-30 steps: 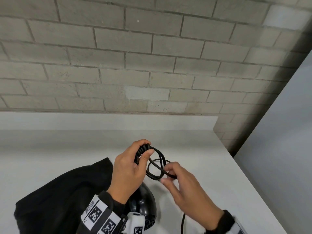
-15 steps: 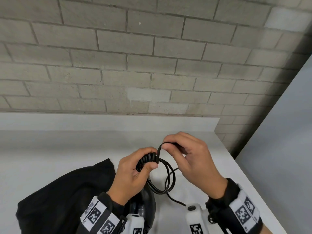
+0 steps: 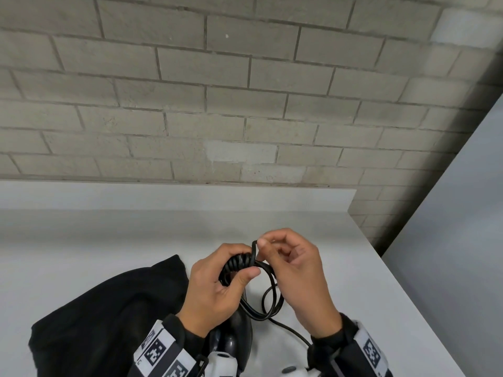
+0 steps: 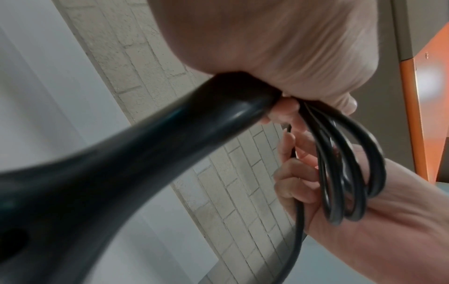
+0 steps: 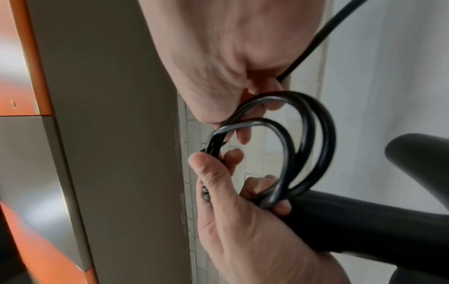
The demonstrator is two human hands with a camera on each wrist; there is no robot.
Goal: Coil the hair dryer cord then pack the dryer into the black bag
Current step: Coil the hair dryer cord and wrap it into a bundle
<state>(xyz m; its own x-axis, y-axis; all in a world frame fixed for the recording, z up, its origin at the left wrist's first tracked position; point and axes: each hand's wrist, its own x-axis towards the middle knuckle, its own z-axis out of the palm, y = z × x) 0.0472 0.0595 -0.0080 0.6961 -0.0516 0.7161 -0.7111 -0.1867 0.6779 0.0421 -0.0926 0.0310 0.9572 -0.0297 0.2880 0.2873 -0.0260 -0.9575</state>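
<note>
Above the table [image 3: 109, 240], our left hand [image 3: 217, 289] clamps the hair dryer [image 4: 121, 173] handle and looped cord [image 3: 268, 300]; our right hand [image 3: 296, 276] pinches a strand beside the black bag [image 3: 109, 317].

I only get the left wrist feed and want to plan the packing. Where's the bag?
Observer: The bag lies slumped on the table, just left of the left hand.
Operator: Is the dryer in it yet?
Observer: No. The dryer sits below the left hand, beside the bag's edge. I cannot tell whether it touches the table.
Operator: Is the cord fully coiled?
Observer: No. The right hand pinches the cord at the top of the loops, and a loose strand runs on under the right wrist and out of view. No plug is visible.
</note>
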